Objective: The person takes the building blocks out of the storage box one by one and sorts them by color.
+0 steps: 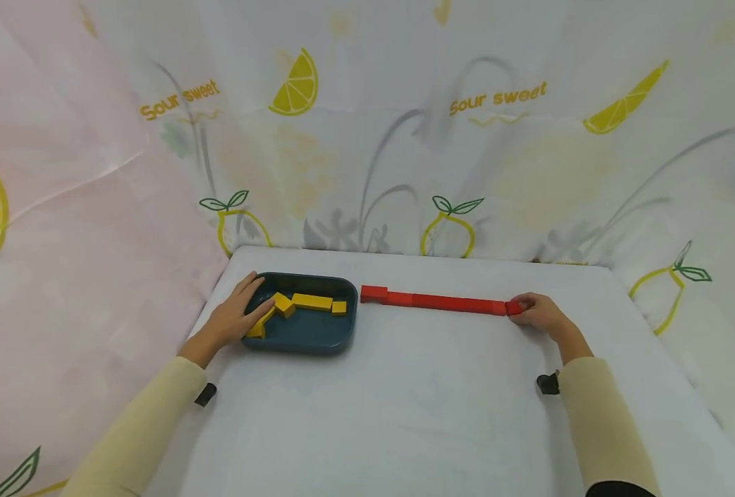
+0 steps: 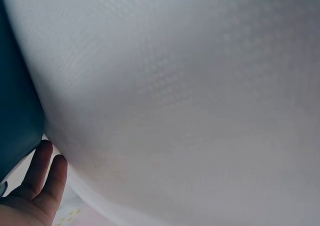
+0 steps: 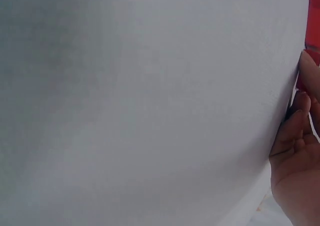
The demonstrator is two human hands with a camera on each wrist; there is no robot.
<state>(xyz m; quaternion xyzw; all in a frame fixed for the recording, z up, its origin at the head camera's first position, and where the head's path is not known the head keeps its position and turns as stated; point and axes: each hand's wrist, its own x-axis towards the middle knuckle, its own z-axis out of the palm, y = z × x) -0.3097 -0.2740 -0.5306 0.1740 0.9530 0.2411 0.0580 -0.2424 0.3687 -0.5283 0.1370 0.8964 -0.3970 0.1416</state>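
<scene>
My left hand lies spread at the left end of a dark blue tray, fingers along its outer edge, one digit reaching over the rim beside the yellow blocks. The left wrist view shows two fairly straight fingers right at the tray's outer wall. A long row of red blocks runs end to end to the tray's right. At the row's right end, my right hand pinches a small red block. The right wrist view has that grip at its right edge.
A white table carries everything. Behind it hangs a pale cloth printed with lemons and lettering, and a pinkish cloth borders the left side. Dark devices show beside both wrists.
</scene>
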